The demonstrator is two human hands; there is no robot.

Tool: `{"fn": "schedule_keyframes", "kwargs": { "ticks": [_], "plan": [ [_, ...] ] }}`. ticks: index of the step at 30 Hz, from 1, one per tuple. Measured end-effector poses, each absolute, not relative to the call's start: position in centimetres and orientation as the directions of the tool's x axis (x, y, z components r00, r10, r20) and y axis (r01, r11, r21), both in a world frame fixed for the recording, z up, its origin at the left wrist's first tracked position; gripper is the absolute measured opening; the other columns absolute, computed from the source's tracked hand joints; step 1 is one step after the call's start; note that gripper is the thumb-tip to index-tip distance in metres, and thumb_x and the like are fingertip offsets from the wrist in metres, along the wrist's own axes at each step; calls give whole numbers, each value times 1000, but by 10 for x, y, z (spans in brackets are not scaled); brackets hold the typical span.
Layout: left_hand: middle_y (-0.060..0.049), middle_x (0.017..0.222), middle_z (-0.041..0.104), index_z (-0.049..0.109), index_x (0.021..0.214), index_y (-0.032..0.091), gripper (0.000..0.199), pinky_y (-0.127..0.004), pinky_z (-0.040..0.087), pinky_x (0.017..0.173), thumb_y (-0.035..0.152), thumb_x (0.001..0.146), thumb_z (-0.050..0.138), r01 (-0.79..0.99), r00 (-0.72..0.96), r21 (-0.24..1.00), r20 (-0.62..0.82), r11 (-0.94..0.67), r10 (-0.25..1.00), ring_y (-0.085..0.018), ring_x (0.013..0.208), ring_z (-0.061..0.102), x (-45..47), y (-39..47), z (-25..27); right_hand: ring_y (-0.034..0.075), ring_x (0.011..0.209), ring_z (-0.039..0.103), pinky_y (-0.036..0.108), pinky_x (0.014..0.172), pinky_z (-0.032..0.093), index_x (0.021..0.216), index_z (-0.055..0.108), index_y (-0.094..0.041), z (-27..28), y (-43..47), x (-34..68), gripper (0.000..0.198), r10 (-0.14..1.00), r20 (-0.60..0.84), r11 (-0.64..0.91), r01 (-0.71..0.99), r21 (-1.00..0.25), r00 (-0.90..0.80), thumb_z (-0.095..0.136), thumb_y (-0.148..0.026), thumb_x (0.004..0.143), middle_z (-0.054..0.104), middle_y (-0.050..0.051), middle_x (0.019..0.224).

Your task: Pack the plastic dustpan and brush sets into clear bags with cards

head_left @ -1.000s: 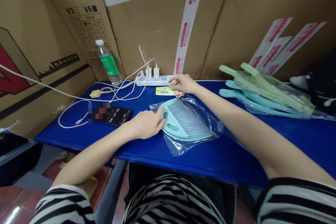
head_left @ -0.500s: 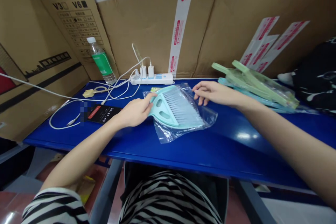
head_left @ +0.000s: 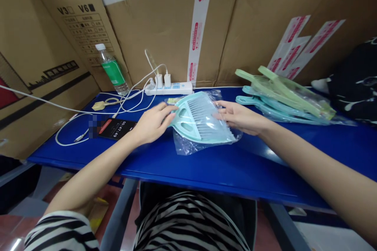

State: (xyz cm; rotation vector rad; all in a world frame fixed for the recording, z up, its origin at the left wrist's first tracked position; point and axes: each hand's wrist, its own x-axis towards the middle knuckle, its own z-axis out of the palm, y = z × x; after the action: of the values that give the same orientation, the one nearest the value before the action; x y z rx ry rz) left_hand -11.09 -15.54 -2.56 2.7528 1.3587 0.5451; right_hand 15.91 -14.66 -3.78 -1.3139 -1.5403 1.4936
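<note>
A light-blue dustpan and brush set (head_left: 193, 119) lies in front of me, its bristles pointing right. A clear plastic bag (head_left: 188, 147) is around it, sticking out past its edges. My left hand (head_left: 155, 122) grips the set at its handle end, thumb and fingers closed on it; the handle itself is mostly hidden. On the opposite side, my right hand (head_left: 241, 117) holds the bristle edge through the plastic, thumb above and other fingers partly out of sight beneath.
Bagged green dustpan sets (head_left: 291, 90) lie over blue ones (head_left: 265, 106) at the right. A phone (head_left: 119, 128), white cables, a power strip (head_left: 173, 88) and a water bottle (head_left: 113, 71) stand at the left. Cardboard boxes (head_left: 165, 23) wall off the back of the blue table (head_left: 182, 168).
My right hand has come down and left onto the bristle edge and closed on it. The dustpan set has shifted slightly right and up. My left hand keeps hold of it.
</note>
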Motion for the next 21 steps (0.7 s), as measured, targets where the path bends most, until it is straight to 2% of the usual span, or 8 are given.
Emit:
{"fn": "schedule_keyframes", "kwargs": {
  "ticks": [2,4,6,9,12,17,19,21],
  "plan": [
    [-18,130,60,59,131,16,52,-49,47,101,51,99,36,717,625,78,370,-693,688,-31,121,56,-112,-156,-24,14,67,66,21,52,52,116,59,-20,-41,-144,162,33,945,-173,-117,207,-971,-277,64,-24,84,71,4,83],
    [-18,147,49,52,140,18,63,-50,40,112,60,92,51,611,738,18,348,-791,578,-32,137,44,-113,-158,-24,13,63,64,20,48,49,114,61,-20,-44,-141,164,32,956,-149,-101,196,-975,-252,65,-26,83,70,3,81],
    [-14,150,48,48,144,20,62,-49,34,117,54,93,56,507,828,-13,285,-862,483,-29,141,41,-111,-159,-27,13,60,63,21,47,48,113,61,-19,-46,-138,167,34,955,-139,-89,196,-977,-262,66,-30,82,69,3,80],
    [-7,140,61,55,138,26,39,-42,34,118,28,103,38,452,871,-29,232,-892,434,-19,135,51,-107,-160,-33,15,63,66,24,51,52,115,61,-18,-46,-138,167,37,944,-148,-94,190,-977,-294,67,-32,81,70,3,79],
    [-3,131,67,63,130,28,46,-41,39,115,19,104,26,488,857,-18,196,-872,476,-17,132,54,-104,-162,-30,18,75,71,27,64,58,114,61,-20,-43,-139,165,33,942,-169,-124,166,-978,-291,65,-26,81,73,5,85],
    [-2,130,68,67,124,32,46,-42,50,101,23,101,29,653,752,8,112,-758,649,-21,120,63,-119,-173,-4,20,91,73,32,82,60,106,60,-21,-34,-138,171,23,955,-197,-167,148,-975,-221,59,-20,83,75,10,101],
    [0,126,70,71,117,32,45,-38,53,97,23,98,32,711,691,31,156,-702,706,-20,113,67,-139,-179,7,21,93,73,34,86,59,104,59,-23,-32,-137,176,20,969,-163,-134,160,-978,-185,58,-20,85,75,11,103],
    [2,120,73,75,107,32,44,-36,57,93,23,94,34,774,600,25,289,-632,746,-18,105,70,-166,-184,13,23,93,73,36,88,59,106,58,-24,-31,-136,179,20,980,-123,-93,186,-978,-156,56,-19,86,76,11,100]
  ]
}}
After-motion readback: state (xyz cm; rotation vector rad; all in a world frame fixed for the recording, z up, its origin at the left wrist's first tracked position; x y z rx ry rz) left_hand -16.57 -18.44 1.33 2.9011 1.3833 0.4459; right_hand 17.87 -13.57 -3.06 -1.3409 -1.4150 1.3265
